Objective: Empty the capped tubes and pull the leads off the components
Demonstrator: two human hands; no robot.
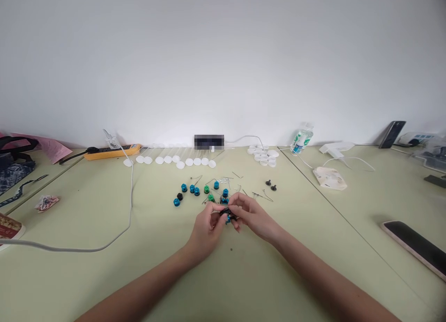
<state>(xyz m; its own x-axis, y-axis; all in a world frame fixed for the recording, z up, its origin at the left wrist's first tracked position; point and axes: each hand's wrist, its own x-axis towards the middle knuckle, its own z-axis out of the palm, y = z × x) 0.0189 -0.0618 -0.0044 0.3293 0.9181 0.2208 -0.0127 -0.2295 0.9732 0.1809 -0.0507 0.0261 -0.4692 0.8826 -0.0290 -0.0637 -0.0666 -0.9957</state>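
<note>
Both hands meet at the middle of the table around a small black-and-blue part whose exact kind I cannot make out. My left hand pinches it from the left, thumb in front. From the right, the fingers of my right hand close on the same part and hide some of it. Just beyond the fingertips stands a blue knob-like piece. Several similar blue pieces lie to the left, with a black one and two green ones. Thin metal rods are scattered behind the hands.
White discs line the back, with more discs heaped to the right. Two black pieces lie right of the rods. A white cable loops at left, by an orange power strip. A bottle and phone are at right.
</note>
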